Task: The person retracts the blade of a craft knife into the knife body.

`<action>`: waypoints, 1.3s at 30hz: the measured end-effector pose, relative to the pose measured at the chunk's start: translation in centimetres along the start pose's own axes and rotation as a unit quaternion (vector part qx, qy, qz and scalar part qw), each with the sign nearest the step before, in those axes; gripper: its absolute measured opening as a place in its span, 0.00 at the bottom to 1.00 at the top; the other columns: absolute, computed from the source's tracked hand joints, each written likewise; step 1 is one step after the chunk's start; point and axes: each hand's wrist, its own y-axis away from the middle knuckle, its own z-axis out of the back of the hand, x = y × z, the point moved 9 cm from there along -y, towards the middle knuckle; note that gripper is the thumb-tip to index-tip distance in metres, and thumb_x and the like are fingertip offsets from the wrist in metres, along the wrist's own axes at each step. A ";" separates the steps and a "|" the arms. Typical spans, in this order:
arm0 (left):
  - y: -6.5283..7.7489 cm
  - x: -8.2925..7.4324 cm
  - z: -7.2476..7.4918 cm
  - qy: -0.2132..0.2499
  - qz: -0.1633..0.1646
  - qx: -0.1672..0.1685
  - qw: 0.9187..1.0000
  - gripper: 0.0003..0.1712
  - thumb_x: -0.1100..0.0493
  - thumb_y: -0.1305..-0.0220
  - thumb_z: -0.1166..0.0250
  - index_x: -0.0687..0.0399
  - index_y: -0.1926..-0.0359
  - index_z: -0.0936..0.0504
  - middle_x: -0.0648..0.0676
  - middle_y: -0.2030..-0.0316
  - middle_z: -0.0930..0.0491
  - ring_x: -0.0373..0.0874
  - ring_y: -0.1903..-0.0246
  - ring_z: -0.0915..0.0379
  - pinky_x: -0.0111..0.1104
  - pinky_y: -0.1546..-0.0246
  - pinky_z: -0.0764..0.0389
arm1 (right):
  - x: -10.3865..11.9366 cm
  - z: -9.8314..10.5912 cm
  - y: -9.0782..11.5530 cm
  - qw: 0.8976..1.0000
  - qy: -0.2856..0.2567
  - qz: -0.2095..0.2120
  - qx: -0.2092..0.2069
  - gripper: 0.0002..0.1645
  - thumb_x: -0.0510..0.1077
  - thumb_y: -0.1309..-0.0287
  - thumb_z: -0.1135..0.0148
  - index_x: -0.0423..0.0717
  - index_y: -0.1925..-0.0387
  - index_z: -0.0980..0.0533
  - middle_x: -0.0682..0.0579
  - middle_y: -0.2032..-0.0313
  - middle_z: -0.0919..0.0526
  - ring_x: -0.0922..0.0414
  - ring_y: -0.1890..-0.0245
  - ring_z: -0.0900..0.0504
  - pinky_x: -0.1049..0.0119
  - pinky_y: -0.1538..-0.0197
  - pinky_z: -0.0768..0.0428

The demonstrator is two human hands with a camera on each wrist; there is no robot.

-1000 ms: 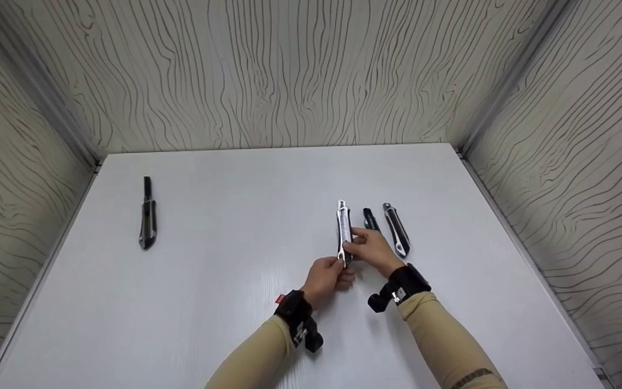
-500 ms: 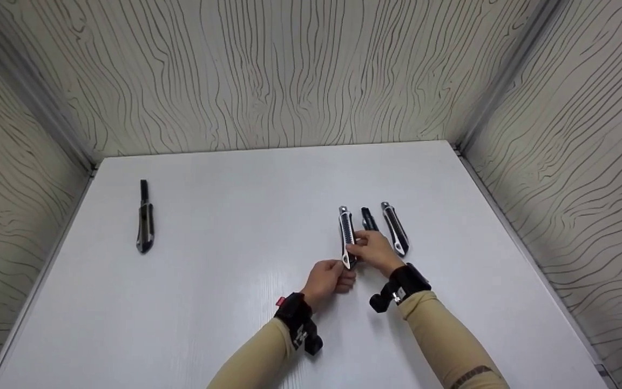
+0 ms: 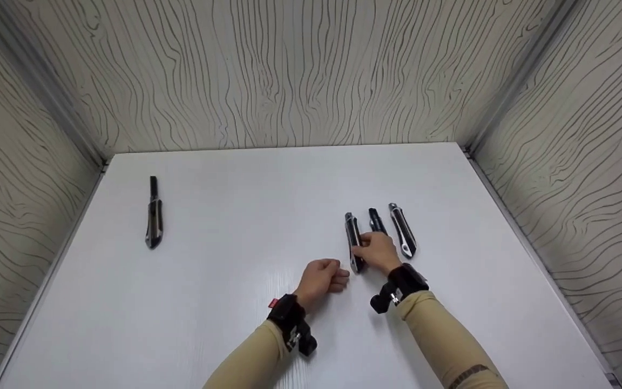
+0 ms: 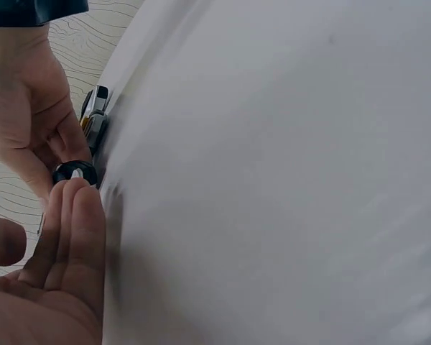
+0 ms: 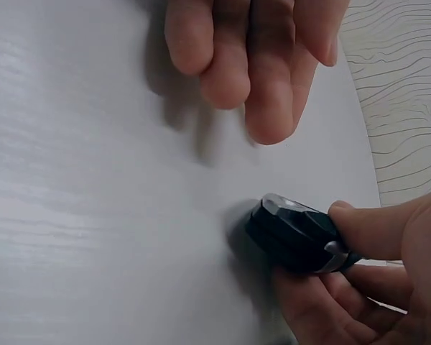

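My right hand [image 3: 379, 253] pinches a black and silver utility knife [image 3: 352, 237] between thumb and fingers. In the right wrist view, the butt end of this knife [image 5: 291, 233] points away from the hand, low over its shadow on the table. My left hand [image 3: 320, 279] is just left of the knife's near end and holds nothing. Its fingers [image 4: 82, 244] lie nearly straight, with the thumb apart, in the left wrist view. To the right of the held knife lie a dark utility knife [image 3: 377, 220], partly hidden by my right hand, and a silver-edged utility knife [image 3: 403, 231].
Far over on the left of the white table [image 3: 235, 216] lies another utility knife [image 3: 154, 224], its dark front part pointing to the back. Wood-grain panels [image 3: 278, 75] enclose the table at the back and both sides.
The held knife has come away from my left fingers, turned over in my right hand and been lowered slightly nearer and rightward. My left hand has let go and drawn back a little left.
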 end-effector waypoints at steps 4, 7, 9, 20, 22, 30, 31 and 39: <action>0.2 -0.1 0.3 0.002 -0.001 -0.002 1.000 0.20 0.60 0.26 0.51 0.74 0.45 0.27 0.67 0.58 0.16 0.41 0.67 0.17 0.35 0.63 0.13 | 0.1 0.1 0.0 1.000 0.015 -0.011 -0.003 0.19 0.45 0.48 0.32 0.38 0.55 0.18 0.46 0.66 0.15 0.52 0.67 0.20 0.65 0.64 0.25; 0.2 -0.1 0.6 0.009 -0.003 -0.003 1.000 0.20 0.60 0.26 0.51 0.75 0.45 0.27 0.68 0.57 0.16 0.41 0.68 0.17 0.35 0.63 0.13 | 0.3 0.1 -0.1 0.999 0.038 -0.008 -0.009 0.18 0.46 0.48 0.32 0.40 0.57 0.17 0.47 0.67 0.14 0.51 0.67 0.20 0.63 0.64 0.24; 0.3 -0.1 0.8 0.010 -0.003 -0.006 1.000 0.20 0.60 0.26 0.51 0.75 0.45 0.27 0.67 0.58 0.16 0.41 0.68 0.18 0.35 0.63 0.13 | 0.4 0.2 -0.1 0.998 0.055 -0.005 -0.015 0.17 0.46 0.48 0.32 0.40 0.58 0.17 0.47 0.68 0.15 0.51 0.67 0.20 0.61 0.64 0.24; 0.6 -0.2 1.8 -0.003 0.004 -0.015 1.000 0.19 0.62 0.26 0.51 0.74 0.45 0.27 0.62 0.60 0.14 0.40 0.67 0.17 0.35 0.62 0.13 | 0.8 0.6 0.2 0.993 0.108 0.012 -0.036 0.11 0.47 0.47 0.33 0.42 0.75 0.21 0.52 0.80 0.23 0.52 0.76 0.24 0.63 0.75 0.31; 0.6 -0.2 2.0 -0.004 0.002 -0.016 1.000 0.19 0.62 0.26 0.51 0.74 0.44 0.27 0.62 0.60 0.14 0.40 0.68 0.17 0.35 0.62 0.13 | 0.9 0.7 0.3 0.992 0.116 0.015 -0.038 0.15 0.47 0.47 0.33 0.44 0.81 0.26 0.54 0.83 0.27 0.53 0.79 0.28 0.65 0.77 0.36; 0.9 -0.7 3.9 -0.032 -0.011 -0.018 0.999 0.20 0.61 0.26 0.52 0.73 0.41 0.29 0.65 0.59 0.15 0.42 0.67 0.17 0.36 0.64 0.13 | 1.9 1.6 0.5 0.993 0.112 0.011 -0.043 0.21 0.48 0.44 0.35 0.39 0.52 0.20 0.44 0.62 0.13 0.46 0.63 0.16 0.52 0.60 0.18; 0.9 -0.9 4.4 -0.039 -0.011 -0.020 0.999 0.21 0.61 0.25 0.51 0.72 0.41 0.29 0.65 0.59 0.15 0.42 0.67 0.17 0.35 0.64 0.13 | 2.1 1.7 0.5 0.993 0.107 0.012 -0.042 0.25 0.48 0.43 0.35 0.39 0.46 0.21 0.43 0.59 0.13 0.45 0.60 0.15 0.51 0.57 0.18; 1.0 -3.9 9.6 -0.146 -0.016 -0.056 0.988 0.21 0.57 0.26 0.49 0.66 0.41 0.25 0.64 0.55 0.16 0.49 0.61 0.17 0.38 0.59 0.15 | 3.9 1.1 0.5 0.993 0.102 0.048 -0.033 0.23 0.49 0.43 0.34 0.41 0.49 0.21 0.46 0.64 0.15 0.50 0.68 0.17 0.56 0.66 0.20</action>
